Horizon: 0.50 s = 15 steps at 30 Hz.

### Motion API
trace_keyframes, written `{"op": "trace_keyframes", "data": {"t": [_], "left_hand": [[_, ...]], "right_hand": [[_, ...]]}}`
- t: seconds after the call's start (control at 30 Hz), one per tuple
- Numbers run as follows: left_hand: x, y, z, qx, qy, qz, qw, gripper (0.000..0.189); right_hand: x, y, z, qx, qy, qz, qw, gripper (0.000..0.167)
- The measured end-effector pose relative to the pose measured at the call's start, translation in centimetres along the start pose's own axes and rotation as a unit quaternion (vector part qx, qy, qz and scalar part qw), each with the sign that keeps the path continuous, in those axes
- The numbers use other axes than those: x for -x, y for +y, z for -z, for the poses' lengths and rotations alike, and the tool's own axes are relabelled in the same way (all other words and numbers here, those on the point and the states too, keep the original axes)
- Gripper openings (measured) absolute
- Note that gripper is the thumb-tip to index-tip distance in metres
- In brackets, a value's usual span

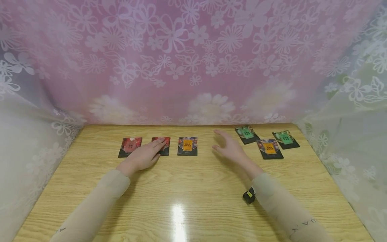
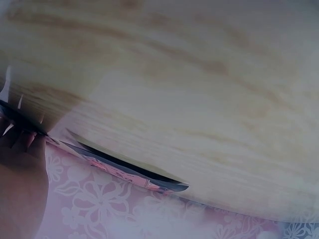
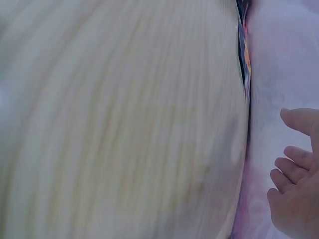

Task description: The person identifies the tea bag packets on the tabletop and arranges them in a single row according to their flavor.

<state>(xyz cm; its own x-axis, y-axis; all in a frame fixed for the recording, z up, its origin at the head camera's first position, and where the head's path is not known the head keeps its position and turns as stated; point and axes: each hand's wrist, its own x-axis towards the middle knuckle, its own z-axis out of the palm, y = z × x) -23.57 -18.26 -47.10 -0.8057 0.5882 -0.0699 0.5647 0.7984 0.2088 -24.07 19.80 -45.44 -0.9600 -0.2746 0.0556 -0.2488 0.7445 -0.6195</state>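
Note:
My left hand (image 1: 145, 156) rests its extended fingers on a red-and-black packet (image 1: 165, 152), hiding much of it. Left of that hand lies another red-and-black packet (image 1: 128, 148), its right edge overlapped by the hand. A packet with an orange label (image 1: 187, 146) lies flat just right of the covered one. In the left wrist view a red packet (image 2: 129, 172) is seen edge-on beyond the fingers. My right hand (image 1: 231, 149) hovers between the two groups of packets with its fingers spread and nothing held; the right wrist view shows its thumb and fingers apart.
At the right of the wooden table (image 1: 157, 201) lie a green-label packet (image 1: 247, 133), an orange-label packet (image 1: 270, 148) and a second green-label packet (image 1: 285, 138). A black device (image 1: 249, 196) hangs at my right wrist. Flowered curtains (image 1: 193, 67) enclose the back and sides.

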Motion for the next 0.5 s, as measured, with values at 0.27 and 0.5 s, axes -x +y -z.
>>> {"op": "trace_keyframes", "data": {"t": [0.27,0.5], "left_hand": [[-0.1,0.0,-0.1,-0.007,0.000,0.001,1.0000,0.059],[-0.1,0.0,-0.2,-0.008,0.001,0.000,1.0000,0.059]], "right_hand": [[2.0,3.6,3.8,0.011,0.023,-0.002,0.9997,0.066],[3.8,6.6,6.8,0.028,0.030,-0.041,0.9983,0.065]]}}
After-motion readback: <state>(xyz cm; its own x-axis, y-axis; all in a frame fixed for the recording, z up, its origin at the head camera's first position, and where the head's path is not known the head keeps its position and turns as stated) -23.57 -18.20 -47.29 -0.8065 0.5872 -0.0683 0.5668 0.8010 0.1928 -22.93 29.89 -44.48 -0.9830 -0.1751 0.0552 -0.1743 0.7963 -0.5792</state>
